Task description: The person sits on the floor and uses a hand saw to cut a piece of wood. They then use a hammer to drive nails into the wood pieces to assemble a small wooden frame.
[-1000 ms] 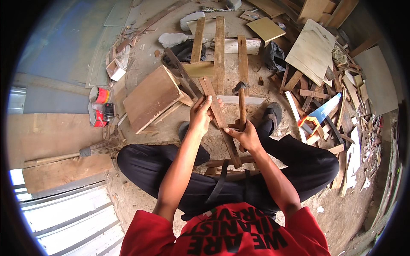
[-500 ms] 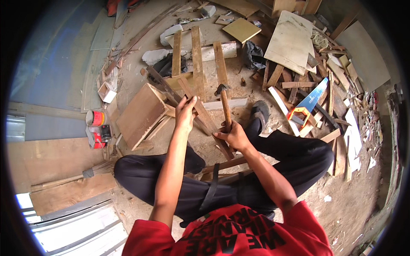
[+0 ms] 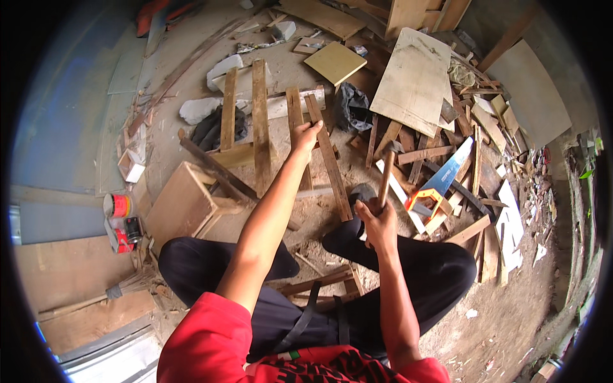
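My left hand (image 3: 306, 137) reaches forward and is closed round a narrow wooden slat (image 3: 329, 163), which slants from the far side toward my knees. My right hand (image 3: 378, 223), to the right of the slat, grips a hammer (image 3: 385, 177) by its wooden handle, with the head upward and away from me. Just beyond the slat lies a low frame of wooden strips (image 3: 260, 127), several of them side by side over a crosspiece. Left of it stands a box-like wooden piece (image 3: 179, 203) with a dark strip (image 3: 220, 171) leaning across it.
A handsaw (image 3: 447, 175) with a blue blade and orange handle rests on a scrap-wood heap at the right. Behind it leans a pale board (image 3: 412, 80). Red tins (image 3: 118, 205) and a broom (image 3: 121, 290) are at the left. More wood pieces (image 3: 322, 281) lie between my legs.
My left hand has carried the slat forward and to the right, turning it steeper. My right hand has shifted right with the hammer, away from the slat. The view has swung somewhat to the right.
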The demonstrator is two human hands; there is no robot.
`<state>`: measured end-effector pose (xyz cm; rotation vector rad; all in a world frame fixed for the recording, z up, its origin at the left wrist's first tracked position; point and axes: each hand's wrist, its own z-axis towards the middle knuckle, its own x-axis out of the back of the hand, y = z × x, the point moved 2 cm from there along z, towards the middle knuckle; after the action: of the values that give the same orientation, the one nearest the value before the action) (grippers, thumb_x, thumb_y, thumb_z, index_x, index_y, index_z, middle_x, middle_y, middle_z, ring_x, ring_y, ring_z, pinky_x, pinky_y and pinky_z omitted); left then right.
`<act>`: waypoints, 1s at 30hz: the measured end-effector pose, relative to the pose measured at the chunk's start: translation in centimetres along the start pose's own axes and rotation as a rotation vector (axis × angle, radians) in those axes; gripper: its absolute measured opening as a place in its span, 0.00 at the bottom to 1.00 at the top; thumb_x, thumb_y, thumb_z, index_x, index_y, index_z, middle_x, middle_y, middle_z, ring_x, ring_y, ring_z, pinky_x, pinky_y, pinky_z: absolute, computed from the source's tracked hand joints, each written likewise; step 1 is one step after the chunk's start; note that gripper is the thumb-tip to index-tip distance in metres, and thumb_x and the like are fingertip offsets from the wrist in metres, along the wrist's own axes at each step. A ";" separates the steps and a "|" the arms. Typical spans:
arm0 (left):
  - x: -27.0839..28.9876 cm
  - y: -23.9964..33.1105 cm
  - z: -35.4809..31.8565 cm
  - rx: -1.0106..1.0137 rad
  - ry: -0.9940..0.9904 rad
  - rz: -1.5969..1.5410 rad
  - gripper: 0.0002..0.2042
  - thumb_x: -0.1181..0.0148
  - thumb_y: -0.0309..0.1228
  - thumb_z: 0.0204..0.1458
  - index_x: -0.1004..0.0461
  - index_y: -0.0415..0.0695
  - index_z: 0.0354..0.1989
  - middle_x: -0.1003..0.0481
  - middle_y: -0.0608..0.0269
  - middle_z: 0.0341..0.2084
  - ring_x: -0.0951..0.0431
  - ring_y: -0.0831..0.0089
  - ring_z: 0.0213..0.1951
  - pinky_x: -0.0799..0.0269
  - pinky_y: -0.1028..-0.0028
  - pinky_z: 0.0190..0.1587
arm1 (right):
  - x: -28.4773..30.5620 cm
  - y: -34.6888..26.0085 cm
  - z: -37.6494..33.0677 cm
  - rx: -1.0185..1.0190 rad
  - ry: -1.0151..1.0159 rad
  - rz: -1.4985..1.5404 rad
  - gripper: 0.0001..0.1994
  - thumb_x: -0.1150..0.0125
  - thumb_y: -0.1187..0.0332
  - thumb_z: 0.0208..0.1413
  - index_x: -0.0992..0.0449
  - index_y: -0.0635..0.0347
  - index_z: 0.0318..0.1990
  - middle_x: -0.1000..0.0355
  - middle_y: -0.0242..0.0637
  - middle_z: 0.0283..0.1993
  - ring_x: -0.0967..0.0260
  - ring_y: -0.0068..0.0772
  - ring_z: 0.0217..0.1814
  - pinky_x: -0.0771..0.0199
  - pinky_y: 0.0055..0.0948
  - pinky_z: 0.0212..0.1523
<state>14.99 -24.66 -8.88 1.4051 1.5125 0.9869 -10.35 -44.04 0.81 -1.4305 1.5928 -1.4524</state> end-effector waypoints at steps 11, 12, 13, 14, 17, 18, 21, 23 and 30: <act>-3.7 -3.0 9.2 -0.068 0.183 0.110 0.16 0.36 0.37 0.56 0.21 0.34 0.41 0.19 0.55 0.31 0.23 0.74 0.34 0.29 0.70 0.38 | -2.7 -4.7 3.8 -0.263 0.035 0.375 0.18 0.34 0.70 0.59 0.32 0.77 0.47 0.23 0.49 0.39 0.20 0.39 0.42 0.17 0.33 0.46; -3.6 -3.3 9.4 -0.078 0.208 0.137 0.17 0.36 0.38 0.56 0.21 0.34 0.43 0.18 0.53 0.34 0.21 0.72 0.36 0.28 0.69 0.40 | -3.2 -5.0 4.2 -0.254 0.014 0.363 0.18 0.34 0.70 0.59 0.32 0.77 0.47 0.23 0.49 0.40 0.20 0.40 0.43 0.17 0.33 0.46; -3.6 -3.6 9.7 -0.054 0.200 0.147 0.19 0.36 0.38 0.56 0.22 0.34 0.47 0.19 0.46 0.41 0.19 0.66 0.43 0.27 0.68 0.45 | -3.6 -5.5 4.7 -0.243 -0.002 0.350 0.18 0.34 0.70 0.59 0.32 0.77 0.48 0.23 0.50 0.40 0.20 0.40 0.43 0.17 0.33 0.46; -3.6 -3.8 9.8 -0.068 0.214 0.155 0.19 0.36 0.38 0.56 0.23 0.33 0.47 0.19 0.46 0.41 0.19 0.65 0.43 0.27 0.68 0.45 | -4.0 -5.8 5.1 -0.231 -0.020 0.337 0.19 0.34 0.70 0.59 0.33 0.77 0.48 0.23 0.50 0.41 0.20 0.40 0.44 0.17 0.34 0.46; -4.2 -3.2 8.7 -0.121 0.264 0.193 0.20 0.36 0.38 0.56 0.23 0.32 0.47 0.19 0.46 0.41 0.19 0.64 0.43 0.27 0.68 0.45 | -4.9 -6.5 5.6 -0.248 -0.027 0.342 0.17 0.35 0.71 0.59 0.31 0.76 0.47 0.24 0.51 0.42 0.20 0.40 0.44 0.17 0.34 0.46; -4.7 -2.6 8.0 -0.142 0.286 0.215 0.20 0.36 0.38 0.56 0.23 0.32 0.47 0.19 0.45 0.41 0.19 0.64 0.43 0.27 0.68 0.45 | -5.1 -6.7 5.6 -0.254 -0.025 0.341 0.16 0.35 0.71 0.59 0.31 0.76 0.46 0.24 0.51 0.42 0.20 0.40 0.44 0.17 0.34 0.46; -4.2 -2.4 8.8 -0.158 0.249 0.207 0.21 0.36 0.39 0.55 0.24 0.31 0.48 0.20 0.44 0.41 0.19 0.64 0.44 0.27 0.69 0.45 | -6.2 -7.7 5.5 -0.287 -0.036 0.350 0.15 0.35 0.72 0.60 0.30 0.75 0.46 0.24 0.49 0.41 0.20 0.39 0.43 0.17 0.34 0.46; -4.2 -2.4 9.0 -0.162 0.204 0.190 0.21 0.36 0.39 0.55 0.24 0.31 0.48 0.20 0.44 0.41 0.19 0.63 0.44 0.27 0.68 0.45 | -6.7 -7.8 5.3 -0.299 -0.039 0.356 0.14 0.36 0.72 0.60 0.31 0.74 0.46 0.24 0.49 0.41 0.20 0.38 0.43 0.17 0.34 0.46; -3.7 -4.8 10.7 -0.292 0.397 0.297 0.19 0.38 0.39 0.57 0.25 0.34 0.47 0.21 0.47 0.35 0.19 0.60 0.36 0.24 0.65 0.41 | -7.8 -8.4 4.5 -0.315 -0.111 0.439 0.19 0.35 0.65 0.60 0.33 0.73 0.47 0.22 0.47 0.38 0.20 0.36 0.42 0.17 0.31 0.40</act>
<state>23.50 -28.57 -16.92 1.2929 1.3781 1.6792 -1.31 -37.18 5.47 -1.1913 1.9718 -0.8866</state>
